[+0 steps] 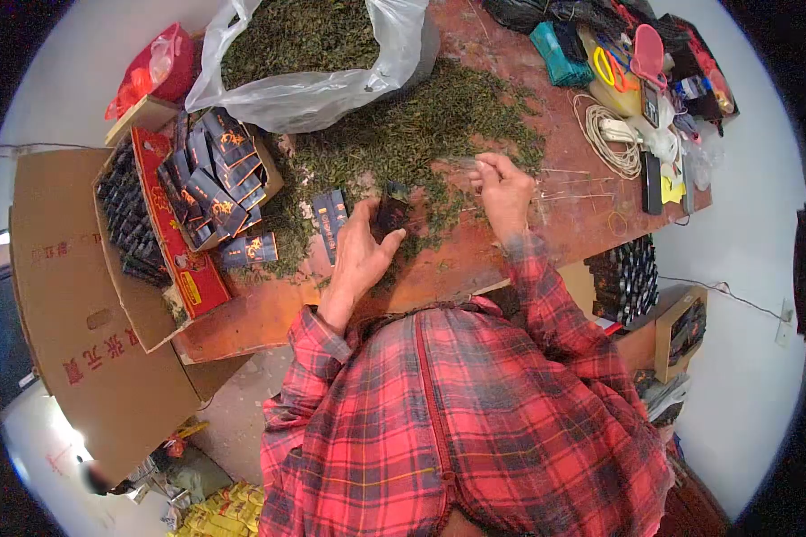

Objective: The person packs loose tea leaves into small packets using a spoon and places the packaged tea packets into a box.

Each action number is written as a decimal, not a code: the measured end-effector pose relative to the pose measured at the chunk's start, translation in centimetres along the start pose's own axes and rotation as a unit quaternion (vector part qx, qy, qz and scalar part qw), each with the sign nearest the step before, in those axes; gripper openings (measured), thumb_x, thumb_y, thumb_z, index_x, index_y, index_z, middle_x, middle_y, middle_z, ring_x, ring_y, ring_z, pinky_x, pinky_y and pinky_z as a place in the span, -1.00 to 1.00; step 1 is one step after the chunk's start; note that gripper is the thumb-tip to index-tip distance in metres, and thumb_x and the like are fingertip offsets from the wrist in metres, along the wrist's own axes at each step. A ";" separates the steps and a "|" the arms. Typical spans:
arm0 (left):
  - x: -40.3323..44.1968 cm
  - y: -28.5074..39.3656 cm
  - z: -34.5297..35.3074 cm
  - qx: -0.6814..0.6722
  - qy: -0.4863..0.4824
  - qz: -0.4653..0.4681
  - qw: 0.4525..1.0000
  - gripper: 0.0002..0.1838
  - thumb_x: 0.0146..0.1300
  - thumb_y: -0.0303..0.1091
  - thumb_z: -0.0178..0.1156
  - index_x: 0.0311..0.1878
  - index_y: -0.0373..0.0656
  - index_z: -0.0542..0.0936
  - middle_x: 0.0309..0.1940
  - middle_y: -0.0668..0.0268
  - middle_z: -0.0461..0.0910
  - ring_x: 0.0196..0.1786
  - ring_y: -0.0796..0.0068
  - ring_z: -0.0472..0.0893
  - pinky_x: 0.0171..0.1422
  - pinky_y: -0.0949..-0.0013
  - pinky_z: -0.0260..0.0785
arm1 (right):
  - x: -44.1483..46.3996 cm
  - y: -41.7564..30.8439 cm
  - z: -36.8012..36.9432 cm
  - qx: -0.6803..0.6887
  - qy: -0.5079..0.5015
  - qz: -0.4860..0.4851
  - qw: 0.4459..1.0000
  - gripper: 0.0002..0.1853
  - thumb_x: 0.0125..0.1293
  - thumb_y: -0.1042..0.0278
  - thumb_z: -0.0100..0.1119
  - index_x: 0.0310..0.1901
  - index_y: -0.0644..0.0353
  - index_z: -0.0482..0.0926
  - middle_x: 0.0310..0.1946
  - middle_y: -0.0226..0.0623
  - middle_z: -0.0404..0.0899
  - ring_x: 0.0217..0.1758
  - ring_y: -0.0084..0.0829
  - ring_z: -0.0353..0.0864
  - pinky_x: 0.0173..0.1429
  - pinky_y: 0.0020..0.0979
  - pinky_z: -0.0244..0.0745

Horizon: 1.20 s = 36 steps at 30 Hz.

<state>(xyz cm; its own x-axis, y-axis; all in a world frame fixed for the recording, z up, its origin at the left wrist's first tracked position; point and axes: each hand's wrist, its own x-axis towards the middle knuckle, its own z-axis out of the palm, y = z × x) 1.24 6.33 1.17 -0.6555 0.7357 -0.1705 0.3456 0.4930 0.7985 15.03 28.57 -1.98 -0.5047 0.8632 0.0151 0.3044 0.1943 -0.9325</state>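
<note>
My left hand [364, 252] is closed around a small black packet [392, 211], which stands upright at the table's front part. My right hand [503, 190] pinches a thin, clear strip [457, 164] whose kind I cannot make out. It reaches left over a loose spread of dark green dried leaves [448, 121]. A flat black packet with orange print [330, 220] lies just left of my left hand. Several thin, pale strips [573, 184] lie right of my right hand.
A big clear plastic bag [300, 106] of dried leaves stands at the back. On the left are an open carton [143, 309] with rows of black packets and a heap of printed packets [217, 174]. Coiled white cord [591, 134] and yellow-handled scissors [604, 68] lie at right.
</note>
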 end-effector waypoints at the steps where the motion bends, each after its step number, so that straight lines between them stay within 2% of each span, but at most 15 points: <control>1: 0.0 0.2 -0.1 -0.007 -0.002 -0.004 1.000 -0.38 0.21 -0.28 0.49 0.27 -0.36 0.49 0.00 -0.08 0.72 0.01 -0.01 0.71 0.13 0.09 0.54 | 0.0 0.4 0.1 0.019 0.005 0.001 1.000 -0.83 0.50 0.51 0.20 0.00 0.30 0.73 -0.31 -0.26 0.80 -0.30 -0.53 0.79 -0.22 -0.47 0.68; 2: -0.1 0.3 -0.2 -0.013 -0.003 -0.007 1.000 -0.39 0.21 -0.30 0.48 0.25 -0.40 0.49 0.04 -0.14 0.70 0.12 -0.11 0.71 0.23 0.06 0.53 | 0.0 0.8 0.2 0.037 0.009 0.002 0.999 -0.84 0.48 0.52 0.21 -0.02 0.30 0.74 -0.33 -0.25 0.81 -0.30 -0.52 0.81 -0.24 -0.46 0.68; 5: -0.2 -0.2 0.1 -0.012 0.006 -0.003 1.000 -0.40 0.21 -0.30 0.48 0.23 -0.40 0.50 0.03 -0.13 0.70 0.11 -0.10 0.71 0.22 0.06 0.53 | -0.1 0.6 -0.1 0.062 0.018 0.006 0.998 -0.85 0.47 0.54 0.21 -0.05 0.31 0.74 -0.34 -0.26 0.80 -0.29 -0.51 0.82 -0.26 -0.45 0.68; 8: -0.1 -1.5 0.7 0.003 0.011 0.018 1.000 -0.33 0.25 -0.22 0.50 0.33 -0.31 0.47 0.02 -0.01 0.74 -0.09 0.11 0.74 0.04 0.14 0.57 | -0.3 0.2 -0.8 0.082 0.021 0.005 0.996 -0.85 0.48 0.54 0.19 -0.04 0.33 0.73 -0.33 -0.27 0.80 -0.28 -0.52 0.80 -0.24 -0.45 0.68; 12: 0.1 -0.2 0.2 0.004 0.002 0.024 1.000 -0.33 0.27 -0.22 0.48 0.34 -0.31 0.46 0.05 -0.05 0.73 -0.03 0.04 0.74 0.13 0.10 0.56 | -0.3 -0.2 -1.7 0.103 0.021 -0.028 0.994 -0.84 0.50 0.54 0.19 -0.02 0.34 0.72 -0.30 -0.27 0.79 -0.27 -0.53 0.78 -0.20 -0.46 0.68; 15: 0.3 0.5 -0.1 -0.005 -0.011 0.006 1.000 -0.32 0.27 -0.22 0.47 0.35 -0.32 0.45 0.06 -0.07 0.72 -0.01 0.02 0.73 0.16 0.09 0.54 | -0.8 -2.1 -2.7 0.116 0.017 0.016 0.993 -0.84 0.50 0.54 0.19 -0.02 0.35 0.72 -0.29 -0.27 0.79 -0.26 -0.54 0.78 -0.16 -0.47 0.68; 20: 0.4 0.8 -0.2 0.005 0.001 0.016 1.000 -0.31 0.25 -0.23 0.47 0.37 -0.32 0.45 0.08 -0.09 0.71 0.02 0.01 0.73 0.17 0.09 0.54 | -1.3 -4.4 -4.1 0.117 0.015 -0.029 0.993 -0.85 0.49 0.57 0.20 -0.03 0.38 0.72 -0.28 -0.29 0.78 -0.25 -0.55 0.77 -0.13 -0.49 0.68; 23: 0.5 1.1 -0.1 -0.023 0.013 0.009 1.000 -0.44 0.20 -0.33 0.46 0.21 -0.33 0.51 0.02 -0.14 0.70 0.11 -0.19 0.70 0.20 0.01 0.53 | -1.8 -6.1 -5.1 0.113 0.009 -0.038 0.993 -0.85 0.49 0.58 0.20 -0.03 0.39 0.72 -0.28 -0.31 0.77 -0.25 -0.55 0.76 -0.13 -0.49 0.68; 30: 0.7 0.1 0.4 -0.012 0.034 0.042 0.998 -0.41 0.20 -0.32 0.46 0.24 -0.34 0.48 0.02 -0.17 0.68 0.10 -0.23 0.68 0.19 -0.02 0.53 | -2.5 -9.5 -6.4 0.092 -0.022 -0.050 0.994 -0.87 0.47 0.64 0.19 -0.07 0.40 0.72 -0.29 -0.31 0.75 -0.30 -0.54 0.75 -0.17 -0.51 0.69; 36: 0.9 -0.2 0.6 -0.005 0.028 0.042 0.999 -0.38 0.18 -0.34 0.46 0.26 -0.35 0.47 0.04 -0.20 0.66 0.13 -0.25 0.65 0.23 -0.05 0.50 | -2.3 -10.9 -6.5 0.012 -0.058 -0.090 0.994 -0.86 0.47 0.64 0.18 -0.07 0.38 0.73 -0.32 -0.33 0.76 -0.31 -0.58 0.74 -0.19 -0.54 0.64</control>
<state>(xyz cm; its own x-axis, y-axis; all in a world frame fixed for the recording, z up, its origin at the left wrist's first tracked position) 0.94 7.17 0.46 -0.6619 0.7463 -0.0705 0.3937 0.4261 0.8145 18.14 27.46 10.51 -0.6400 0.7553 0.1413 0.1823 0.3279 -0.9269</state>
